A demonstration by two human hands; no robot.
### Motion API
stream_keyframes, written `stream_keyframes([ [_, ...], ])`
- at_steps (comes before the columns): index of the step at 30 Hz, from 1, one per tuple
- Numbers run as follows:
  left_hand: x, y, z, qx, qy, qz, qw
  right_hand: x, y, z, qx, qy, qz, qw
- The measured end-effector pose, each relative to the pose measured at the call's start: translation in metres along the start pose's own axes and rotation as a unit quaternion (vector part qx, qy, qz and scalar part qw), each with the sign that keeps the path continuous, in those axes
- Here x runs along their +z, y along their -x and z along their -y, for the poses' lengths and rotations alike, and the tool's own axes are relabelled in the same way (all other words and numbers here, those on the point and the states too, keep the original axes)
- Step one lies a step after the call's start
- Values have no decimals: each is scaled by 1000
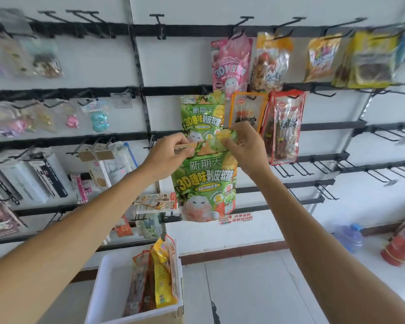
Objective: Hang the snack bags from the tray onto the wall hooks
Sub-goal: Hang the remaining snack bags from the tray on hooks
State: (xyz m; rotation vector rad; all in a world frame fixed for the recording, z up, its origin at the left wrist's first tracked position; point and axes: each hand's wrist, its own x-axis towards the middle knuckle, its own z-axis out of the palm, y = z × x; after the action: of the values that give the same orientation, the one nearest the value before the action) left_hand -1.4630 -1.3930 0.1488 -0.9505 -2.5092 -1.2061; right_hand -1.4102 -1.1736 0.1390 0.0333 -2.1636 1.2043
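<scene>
I hold a green snack bag [205, 183] up against the wall rack. My left hand [171, 155] pinches its top left corner and my right hand [246, 148] pinches its top right corner. A second green snack bag [202, 115] of the same kind hangs on a hook just above it. A pink bag [230, 64], an orange-framed bag [247, 108] and a red-edged bag [284, 127] hang to the right. Below, a white tray [108, 286] holds several more snack bags [160, 277] standing on edge.
Black rails with bare hooks [384, 134] run along the right of the wall. Toys and packaged goods [45, 178] hang on the left panel. A water jug [348, 237] and a red fire extinguisher [400, 244] stand on the floor at the right.
</scene>
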Motion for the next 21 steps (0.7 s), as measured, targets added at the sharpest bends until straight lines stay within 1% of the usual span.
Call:
stream_keyframes([
  [2,-3,-12,-10,21,-13,5,1000,1,-11,5,-99,118,-32,988],
  [3,-5,-19,-12,29,-19,5,999,3,-18,6,-137,154,-32,978],
  [4,-7,-26,-14,42,-27,6,999,5,-24,8,-157,178,-26,971],
  [7,-8,-46,-11,72,-37,13,997,10,-44,5,-162,218,-3,962],
  [11,-2,-66,10,81,-19,3,997,19,-66,-10,-211,232,29,949],
  [17,9,-105,38,133,-26,-78,988,33,-100,-28,-190,189,50,962],
  [19,11,-118,47,175,-63,-125,975,38,-111,-34,-175,188,36,966],
  [21,11,-130,53,210,-116,-182,954,40,-123,-39,-156,180,17,971],
])
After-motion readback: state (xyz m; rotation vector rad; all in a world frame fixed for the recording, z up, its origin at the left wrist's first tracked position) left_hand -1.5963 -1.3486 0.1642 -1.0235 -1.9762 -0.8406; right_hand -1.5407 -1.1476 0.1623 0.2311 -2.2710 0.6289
